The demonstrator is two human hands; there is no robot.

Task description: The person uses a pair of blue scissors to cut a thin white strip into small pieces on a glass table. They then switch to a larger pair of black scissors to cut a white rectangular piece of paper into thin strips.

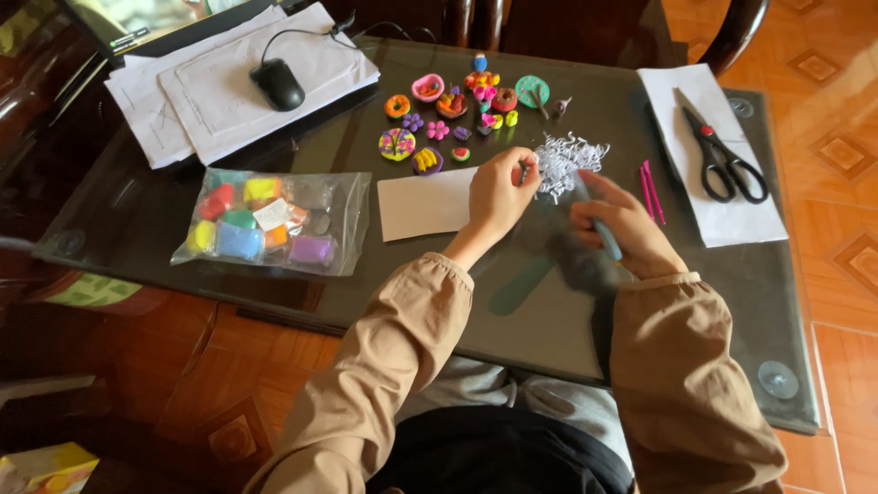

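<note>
White paper curls: a frilly heap of cut paper strips [567, 163] lies on the dark glass table [274, 274], right between the two hands, and that's where the action is.
Left hand: the left hand [501, 194] is curled shut, fingertips pinched at the near-left edge of the heap, touching it; what exactly it pinches is too small to tell, probably a strip.
Right hand: the right hand [622, 224] is closed around a blue-grey stick-shaped tool [604, 233], gripping it like a pen; its top end points up toward the heap.
Key relation: the heap sits just above and between both hands; the left hand is the nearer one, already in contact. The tool's long axis runs from near-right up to far-left, tip aimed at the curls.
Under the left wrist: a blank white card [422, 203], edge-on to the hand, just beside the heap.
Beyond the heap: a cluster of small bright clay models [448, 114] (flowers, rounds, a green disc), close but apart from the paper.
Right side: black-handled scissors [722, 155] on a white sheet [741, 220], two pink sticks [651, 190] beside it.
Left side: a clear bag of coloured clay blocks [265, 224], well apart; a black mouse [277, 84] on papers farther back.
</note>
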